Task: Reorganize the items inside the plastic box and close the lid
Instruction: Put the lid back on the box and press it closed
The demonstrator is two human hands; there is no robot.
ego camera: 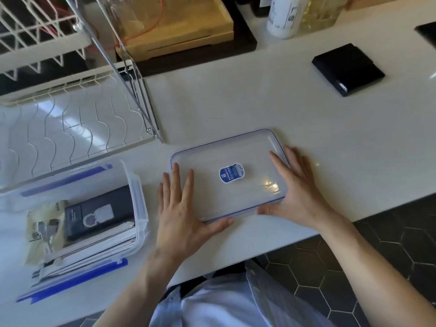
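Lid point(226, 159) lies on white counter point(236, 107), both hands spread flat on it.

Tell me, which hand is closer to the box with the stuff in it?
Left. The left hand rests on the lid's near end, just beside the plastic box; the right hand rests on the lid's far end.

White counter point(236, 109) bears clear lid point(247, 149); open plastic box point(136, 185); wire rack point(70, 119); black wallet point(348, 68); white bottle point(284, 17)
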